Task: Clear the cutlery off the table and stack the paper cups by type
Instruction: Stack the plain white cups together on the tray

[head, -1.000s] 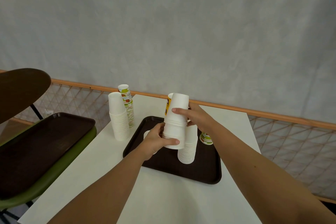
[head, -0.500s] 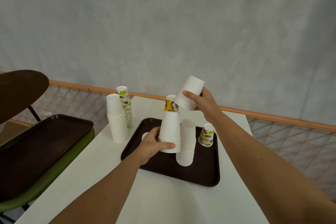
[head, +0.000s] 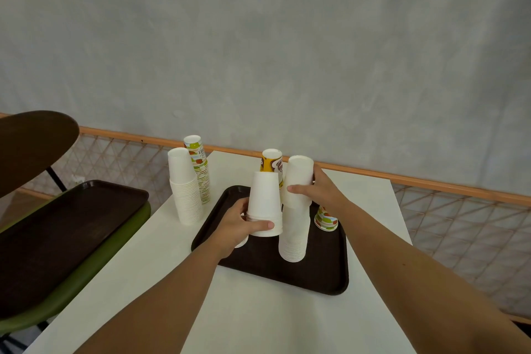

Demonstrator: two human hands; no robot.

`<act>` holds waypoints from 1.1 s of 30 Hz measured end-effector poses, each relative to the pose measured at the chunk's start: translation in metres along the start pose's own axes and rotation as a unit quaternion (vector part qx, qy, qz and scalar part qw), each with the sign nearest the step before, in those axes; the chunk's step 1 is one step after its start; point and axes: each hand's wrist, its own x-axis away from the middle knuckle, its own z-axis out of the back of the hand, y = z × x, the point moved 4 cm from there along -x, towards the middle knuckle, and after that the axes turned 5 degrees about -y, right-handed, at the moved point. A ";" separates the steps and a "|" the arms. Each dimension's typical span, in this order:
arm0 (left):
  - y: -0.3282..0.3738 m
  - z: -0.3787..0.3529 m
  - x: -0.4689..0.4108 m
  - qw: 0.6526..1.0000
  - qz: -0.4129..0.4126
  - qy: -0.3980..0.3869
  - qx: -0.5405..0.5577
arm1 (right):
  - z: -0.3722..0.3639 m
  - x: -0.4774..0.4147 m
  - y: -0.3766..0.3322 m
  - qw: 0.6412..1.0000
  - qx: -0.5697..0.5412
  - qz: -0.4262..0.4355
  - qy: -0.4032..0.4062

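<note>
White cup (head: 300,172) in right hand (head: 324,194), fingers curled round; we seat it square on tray stack (head: 293,236), press lightly. Left hand (head: 235,228) grips short stack (head: 264,201).

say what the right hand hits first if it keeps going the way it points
Past the white cup it grips, the right hand points toward the yellow cup behind, probably meeting that first. Depth is unclear: it might brush the short white stack in the left hand.

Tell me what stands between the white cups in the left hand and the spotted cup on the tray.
Head view: the tall white stack on the tray, with the right hand gripping the top cup.
</note>
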 end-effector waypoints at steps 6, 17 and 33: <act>0.001 -0.002 -0.001 1.000 -0.002 -0.004 0.000 | 0.002 0.000 0.003 0.999 0.031 -0.026 -0.029; 0.011 0.004 -0.009 0.999 -0.018 0.008 0.040 | 0.014 0.002 -0.016 0.999 -0.003 0.042 -0.013; 0.085 -0.013 -0.028 0.990 -0.135 -0.018 0.046 | 0.022 0.012 -0.050 0.991 0.018 0.067 -0.114</act>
